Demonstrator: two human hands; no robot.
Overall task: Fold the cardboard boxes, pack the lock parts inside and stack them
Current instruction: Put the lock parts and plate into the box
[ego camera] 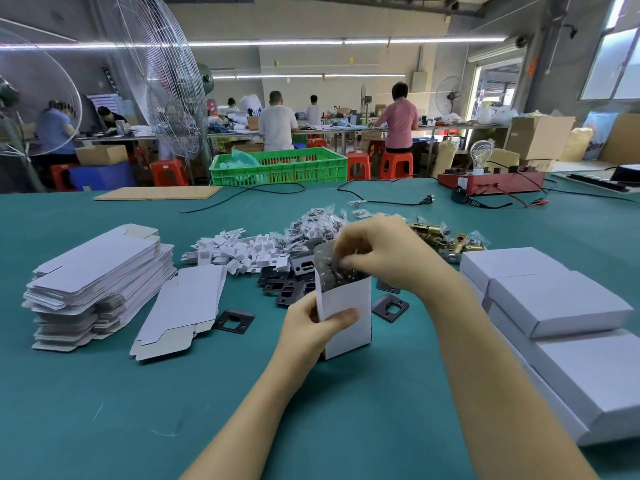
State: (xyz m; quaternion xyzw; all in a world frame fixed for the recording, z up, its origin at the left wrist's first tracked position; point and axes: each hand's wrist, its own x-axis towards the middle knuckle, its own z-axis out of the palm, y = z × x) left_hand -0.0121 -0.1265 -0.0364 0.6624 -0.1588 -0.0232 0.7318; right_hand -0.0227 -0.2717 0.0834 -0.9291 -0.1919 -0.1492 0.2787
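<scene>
Centrally, the left hand [313, 327] grips an upright white cardboard box [346, 315] near its lower half, thumb lying across the near face and fingers wrapped behind the left edge. Above it, the right hand [377, 252] reaches in from the right with the wrist bent downward, its fingertips pinching a clear plastic bag of dark lock parts [334, 268] at the box's open top; the bag is partly inside the opening. Both forearms stretch from the near edge over the green table [104, 410].

Just beyond the box lies a scatter of black strike plates [287, 289], with two more lying apart: one [390, 308] just right of the box, one [232, 320] to its left. Farther back sit a pile of white plastic pieces [239, 252], a heap of small bagged screws [313, 223] and brass latch bolts [440, 237]; these are too many and too overlapped to count.

On the left stand two piles of flat unfolded box blanks: a tall stack [97, 282] and a lower one [180, 311] nearer the hands. On the right, closed white boxes [561, 306] are stacked in rows; at least four tops show. At the far table edge lie a cardboard sheet [157, 193], black cables [381, 201] and a red test unit [491, 181].
</scene>
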